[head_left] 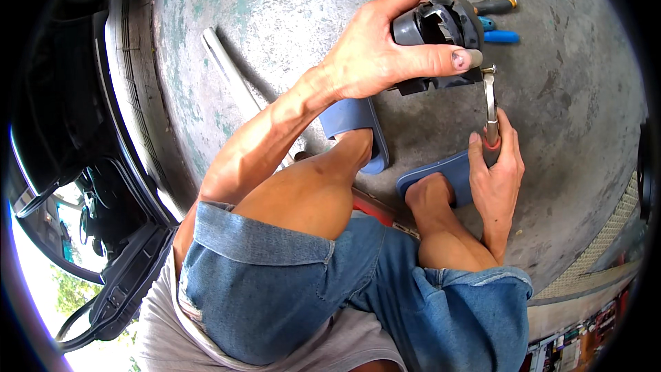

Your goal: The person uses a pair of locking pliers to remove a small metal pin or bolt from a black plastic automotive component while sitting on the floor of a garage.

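My left hand point(375, 52) is wrapped round a black cylindrical plastic housing point(451, 24) with cut-out openings, holding it above the floor. Its thumb lies along the near side, the fingers over the far side. From below right, my right hand point(497, 165) grips a ratchet wrench point(491, 100) by its red and dark handle. The wrench's metal shaft points up, its small head close to the housing's lower right edge, by my left thumb tip. Whether the head touches the housing, I cannot tell.
Beyond the housing lie a screwdriver point(496, 5) and blue-handled tools point(501, 36) on the concrete floor point(564, 110). A pale bar point(231, 69) lies left of my feet, and a red-edged object point(375, 208) between my legs. A black car with its door open point(131, 289) stands left.
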Demonstrator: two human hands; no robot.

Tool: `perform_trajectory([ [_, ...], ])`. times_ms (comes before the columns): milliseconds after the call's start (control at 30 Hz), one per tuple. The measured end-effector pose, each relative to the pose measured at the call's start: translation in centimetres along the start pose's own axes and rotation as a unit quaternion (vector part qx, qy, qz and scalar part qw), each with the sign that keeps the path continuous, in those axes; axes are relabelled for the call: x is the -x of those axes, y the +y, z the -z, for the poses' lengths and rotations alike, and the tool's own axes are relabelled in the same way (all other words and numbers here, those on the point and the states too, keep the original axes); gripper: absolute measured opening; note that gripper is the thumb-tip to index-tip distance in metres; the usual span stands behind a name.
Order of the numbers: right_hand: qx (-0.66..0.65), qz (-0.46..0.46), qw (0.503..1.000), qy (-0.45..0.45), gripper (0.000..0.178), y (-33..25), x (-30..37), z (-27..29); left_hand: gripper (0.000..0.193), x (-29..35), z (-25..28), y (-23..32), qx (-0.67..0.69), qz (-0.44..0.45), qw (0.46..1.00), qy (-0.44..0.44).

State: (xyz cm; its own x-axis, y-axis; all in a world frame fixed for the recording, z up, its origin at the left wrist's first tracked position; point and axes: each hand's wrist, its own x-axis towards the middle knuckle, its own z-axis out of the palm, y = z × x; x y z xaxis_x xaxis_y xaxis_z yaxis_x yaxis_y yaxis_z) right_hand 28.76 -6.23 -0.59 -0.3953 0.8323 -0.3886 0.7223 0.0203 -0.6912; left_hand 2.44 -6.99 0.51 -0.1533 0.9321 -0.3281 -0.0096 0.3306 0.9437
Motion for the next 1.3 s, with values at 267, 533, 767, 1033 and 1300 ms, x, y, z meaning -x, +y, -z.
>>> perform_trajectory([
  [267, -0.006, -0.008, 1.0, -0.008, 0.051, -0.4, 0.1, 0.2, 0.09, 0.1, -0.2, 0.2, -0.046, -0.021, 0.999, 0.01],
  [533, 0.002, 0.023, 1.0, 0.001, 0.051, 0.4, 0.0, -0.2, 0.091, 0.2, -0.2, -0.2, -0.06, -0.043, 0.997, 0.013],
  [767, 0.01, 0.032, 0.999, 0.018, 0.047, 0.4, -0.1, -0.1, 0.091, -0.1, -0.1, -0.3, -0.125, -0.091, 0.988, 0.013],
  [1033, 0.014, 0.015, 0.999, 0.034, 0.042, 0.8, -0.2, -0.5, 0.095, -0.3, -0.4, -0.9, -0.095, -0.105, 0.99, 0.014],
  [1300, 0.052, 0.061, 0.996, 0.027, 0.041, 1.1, -0.3, -0.6, 0.094, -0.4, -0.1, -1.2, -0.175, -0.185, 0.967, 0.021],
])
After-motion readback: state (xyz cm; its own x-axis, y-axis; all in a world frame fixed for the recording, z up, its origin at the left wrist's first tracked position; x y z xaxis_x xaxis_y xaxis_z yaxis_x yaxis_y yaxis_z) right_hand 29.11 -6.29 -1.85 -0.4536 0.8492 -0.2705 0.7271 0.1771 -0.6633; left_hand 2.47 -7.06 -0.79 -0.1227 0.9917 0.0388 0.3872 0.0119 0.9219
